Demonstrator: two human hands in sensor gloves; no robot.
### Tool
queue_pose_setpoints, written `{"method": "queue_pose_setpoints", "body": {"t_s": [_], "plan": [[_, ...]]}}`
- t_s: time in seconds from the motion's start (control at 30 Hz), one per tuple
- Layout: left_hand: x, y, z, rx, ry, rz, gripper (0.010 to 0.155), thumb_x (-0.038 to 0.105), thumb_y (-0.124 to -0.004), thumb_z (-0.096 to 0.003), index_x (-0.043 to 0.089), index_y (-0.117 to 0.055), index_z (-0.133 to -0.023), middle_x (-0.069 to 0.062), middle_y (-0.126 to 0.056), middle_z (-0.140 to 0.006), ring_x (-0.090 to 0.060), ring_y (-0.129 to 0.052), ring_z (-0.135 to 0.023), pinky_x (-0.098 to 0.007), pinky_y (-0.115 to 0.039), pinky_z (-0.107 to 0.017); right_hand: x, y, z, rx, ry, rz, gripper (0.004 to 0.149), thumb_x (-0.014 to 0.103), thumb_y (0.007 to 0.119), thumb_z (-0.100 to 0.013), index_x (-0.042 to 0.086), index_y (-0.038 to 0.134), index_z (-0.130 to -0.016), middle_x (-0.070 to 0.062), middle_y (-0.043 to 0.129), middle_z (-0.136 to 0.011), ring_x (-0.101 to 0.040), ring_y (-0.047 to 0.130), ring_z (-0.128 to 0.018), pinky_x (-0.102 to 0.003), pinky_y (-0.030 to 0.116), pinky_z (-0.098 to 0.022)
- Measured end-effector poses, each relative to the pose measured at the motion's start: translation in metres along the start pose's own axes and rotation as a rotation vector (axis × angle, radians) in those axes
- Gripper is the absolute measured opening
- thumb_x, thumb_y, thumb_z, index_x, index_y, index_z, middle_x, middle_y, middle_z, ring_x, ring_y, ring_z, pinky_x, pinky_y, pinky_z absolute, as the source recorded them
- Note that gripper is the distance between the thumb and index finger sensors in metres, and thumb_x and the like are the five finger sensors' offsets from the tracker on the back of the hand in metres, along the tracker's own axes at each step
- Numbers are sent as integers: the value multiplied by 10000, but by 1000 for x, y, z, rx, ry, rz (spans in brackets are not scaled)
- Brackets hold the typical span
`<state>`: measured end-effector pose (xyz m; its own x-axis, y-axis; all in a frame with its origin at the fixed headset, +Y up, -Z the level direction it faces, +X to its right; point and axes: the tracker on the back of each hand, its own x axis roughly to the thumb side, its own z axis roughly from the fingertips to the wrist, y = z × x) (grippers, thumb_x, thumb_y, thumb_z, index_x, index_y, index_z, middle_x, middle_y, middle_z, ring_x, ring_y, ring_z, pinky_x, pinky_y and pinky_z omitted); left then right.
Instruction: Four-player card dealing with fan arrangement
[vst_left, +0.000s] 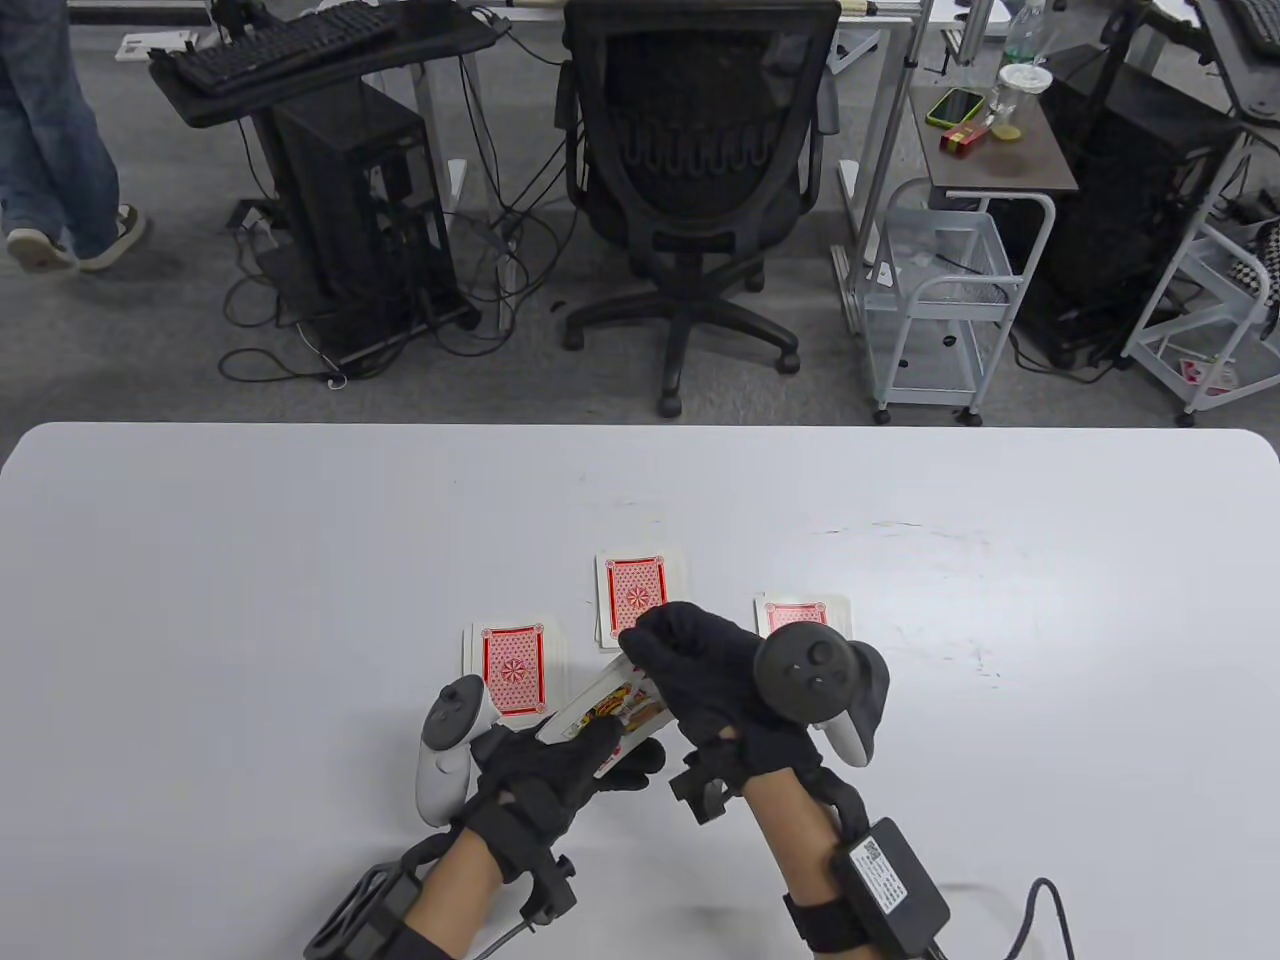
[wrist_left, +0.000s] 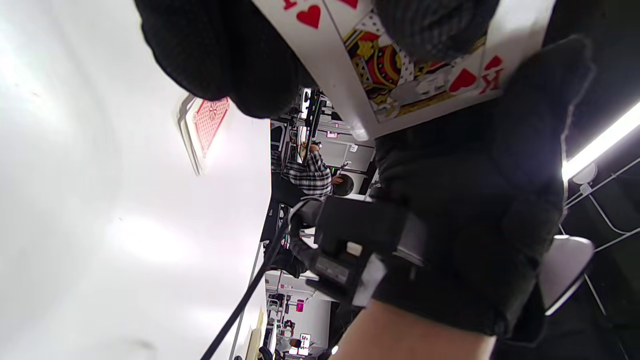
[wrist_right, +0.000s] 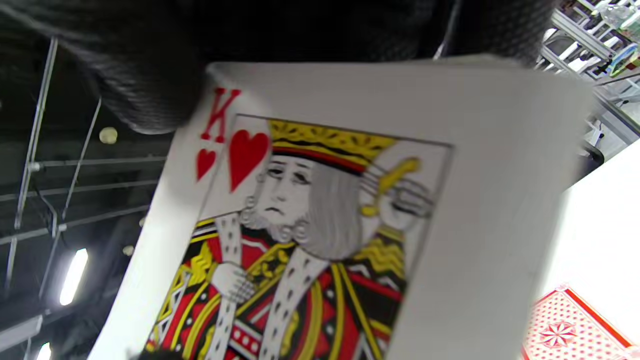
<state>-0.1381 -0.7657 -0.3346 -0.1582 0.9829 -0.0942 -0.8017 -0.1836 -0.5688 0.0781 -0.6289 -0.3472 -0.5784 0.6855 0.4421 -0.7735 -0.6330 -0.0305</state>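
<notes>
Together, both hands (vst_left: 640, 715) on king of hearts (vst_left: 612, 708)

Table view: high, looking down and outward over white table (vst_left: 250, 560). Wrist views: rolled, upward-tilted, very close; both share face-up king-of-hearts card (wrist_left: 400, 75) (wrist_right: 320, 210) (vst_left: 615, 705).

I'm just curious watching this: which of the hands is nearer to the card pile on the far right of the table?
The right hand. It hovers just left of the right pile, its tracker overlapping the pile's near edge. The left hand sits farther left and nearer the person.
</notes>
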Motion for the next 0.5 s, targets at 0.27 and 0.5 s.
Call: {"method": "queue_pose_setpoints", "body": {"t_s": [0.27,0.5], "plan": [[5,2,0,-18,-47,59,529,430,-733,-535,373,-605,-1045,-1,-752,-1068,-342,-845,-938,-512,-742,-674,-21,8,2,-56,74,-41,500,527,781,-531,173,792,-884,-83,878,-787,-334,982,-614,-636,675,-549],[0,7,4,36,-39,82,540,400,-727,-547,355,-554,-1056,81,-730,-1068,-290,-795,-982,-483,-731,-683,-22,12,-1,-18,-12,-150,394,275,797,-490,159,822,-866,-101,916,-756,-305,1023,-593,-626,695,-542]]}}
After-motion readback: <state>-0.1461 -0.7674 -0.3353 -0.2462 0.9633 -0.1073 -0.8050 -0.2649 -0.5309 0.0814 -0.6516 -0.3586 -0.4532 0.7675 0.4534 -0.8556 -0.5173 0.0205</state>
